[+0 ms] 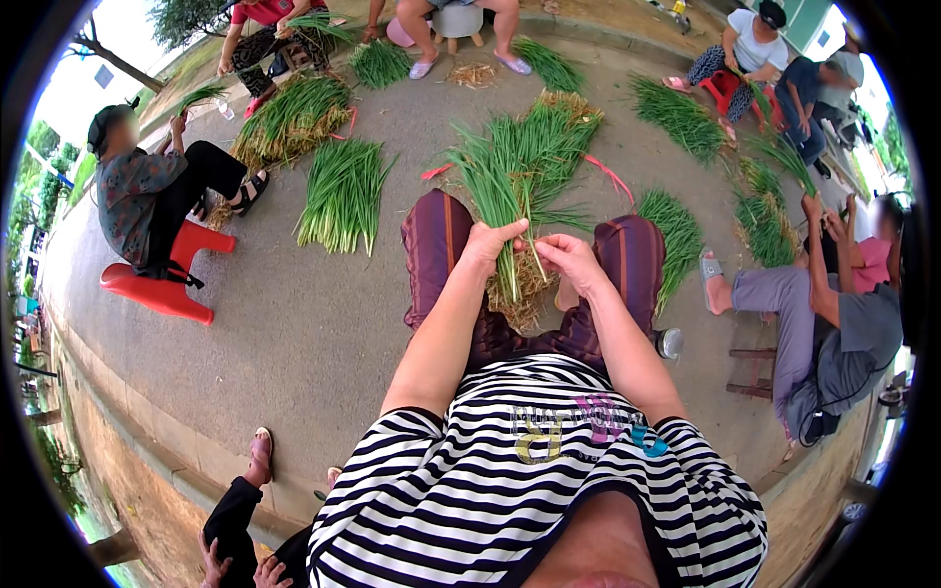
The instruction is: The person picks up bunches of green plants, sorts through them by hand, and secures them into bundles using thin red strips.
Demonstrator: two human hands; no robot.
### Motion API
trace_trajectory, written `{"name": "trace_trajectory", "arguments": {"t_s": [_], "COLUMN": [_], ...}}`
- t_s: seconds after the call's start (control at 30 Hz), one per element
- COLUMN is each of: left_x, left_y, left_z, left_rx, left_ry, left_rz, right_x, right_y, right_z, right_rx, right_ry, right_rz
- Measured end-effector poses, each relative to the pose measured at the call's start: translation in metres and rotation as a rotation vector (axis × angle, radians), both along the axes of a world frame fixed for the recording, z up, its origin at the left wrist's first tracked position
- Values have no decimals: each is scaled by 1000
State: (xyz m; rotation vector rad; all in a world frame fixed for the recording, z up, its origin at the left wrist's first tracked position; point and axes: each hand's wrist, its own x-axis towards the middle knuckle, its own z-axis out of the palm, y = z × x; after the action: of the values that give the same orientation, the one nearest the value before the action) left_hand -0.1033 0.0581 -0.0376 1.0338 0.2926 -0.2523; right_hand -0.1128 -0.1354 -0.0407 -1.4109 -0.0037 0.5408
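My left hand is closed around a bunch of long green leafy stalks, like garlic chives, with the pale stem ends pointing towards me. Just to its right, my right hand pinches at a single stalk with thumb and forefinger. Beyond both hands a larger heap of green stalks with dry straw-coloured ends lies on the pavement. Below the hands, between my knees, is a pile of dry brown trimmings. A neat bundle of stalks lies to the left, its pale ends towards me.
Several seated people surround me, among them a person by a red plastic stool at left and a person in grey at right. More green stalks lie beside my right knee, near a metallic lid. Red ties lie by the heap.
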Motion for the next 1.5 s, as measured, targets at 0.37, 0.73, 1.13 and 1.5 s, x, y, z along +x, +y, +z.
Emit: {"name": "trace_trajectory", "arguments": {"t_s": [0.37,0.73,1.13,1.5], "left_x": [-1,-5,-5,-7], "left_y": [-1,-8,-14,-11], "left_z": [-15,-8,-5,1], "left_rx": [62,56,32,-56], "left_ry": [24,-23,-54,-30], "left_rz": [-15,5,59,51], "right_x": [6,-9,-4,6], "right_y": [-15,3,3,-7], "right_z": [6,-8,-7,-20], "right_rx": [300,0,89,71], "right_ry": [25,12,-20,-57], "right_rz": [-307,-46,-226,-580]}}
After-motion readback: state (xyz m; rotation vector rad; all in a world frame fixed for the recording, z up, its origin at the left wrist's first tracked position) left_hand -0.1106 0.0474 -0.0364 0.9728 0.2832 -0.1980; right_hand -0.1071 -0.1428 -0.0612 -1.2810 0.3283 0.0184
